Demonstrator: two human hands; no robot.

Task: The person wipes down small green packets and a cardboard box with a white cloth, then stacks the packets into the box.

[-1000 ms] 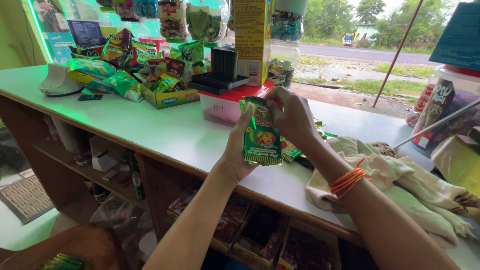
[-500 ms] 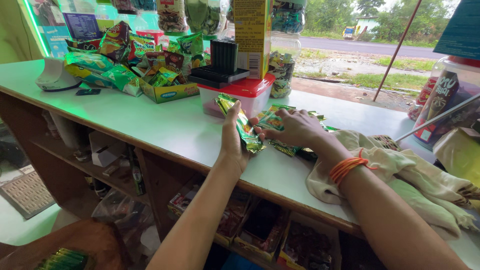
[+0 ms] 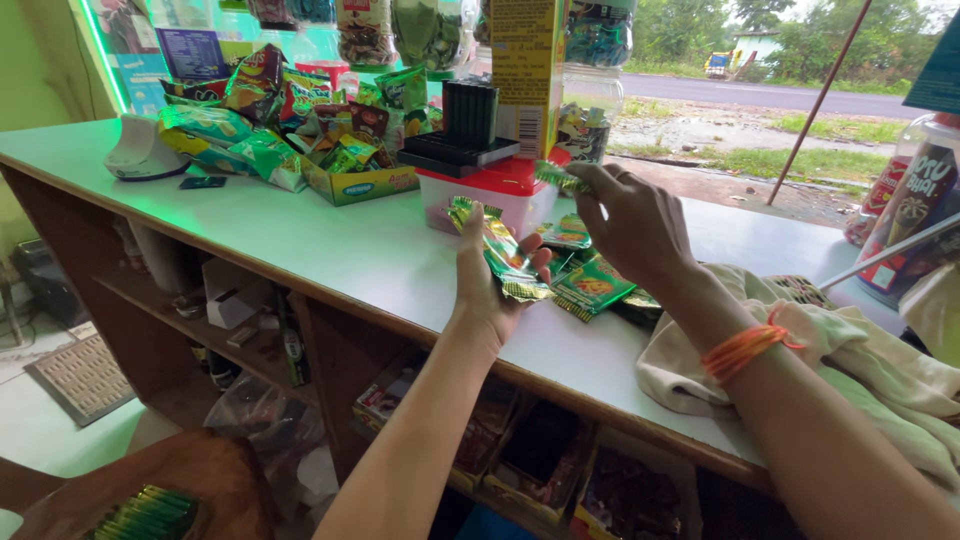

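From the head camera, a white counter (image 3: 330, 250) runs from near left to far right. At its far left lies a heap of snack packets (image 3: 270, 110) in green, red and yellow, some in a low green cardboard tray (image 3: 360, 185). Right of that stands a clear plastic box with a red lid (image 3: 490, 190), with a black ribbed rack (image 3: 465, 125) on top and a tall yellow carton (image 3: 527, 70) behind it. A white dome-shaped object (image 3: 140, 150) sits at the far left edge. On the right lies a crumpled cream cloth (image 3: 840, 350), and beyond it a red and brown printed packet (image 3: 905, 215) stands at the edge.

The left hand (image 3: 490, 290) rests on the counter near the middle, fingers curled around a small stack of green and gold sachets (image 3: 500, 255), which stand tilted in its clasp. Just right of it, more green sachets (image 3: 590, 285) lie loose on the counter, touching one another.

The right hand (image 3: 635, 225), with an orange band (image 3: 745, 345) at the wrist, is raised above the loose sachets. Its thumb and fingertips pinch one thin green sachet (image 3: 560, 178), held in front of the red lid.
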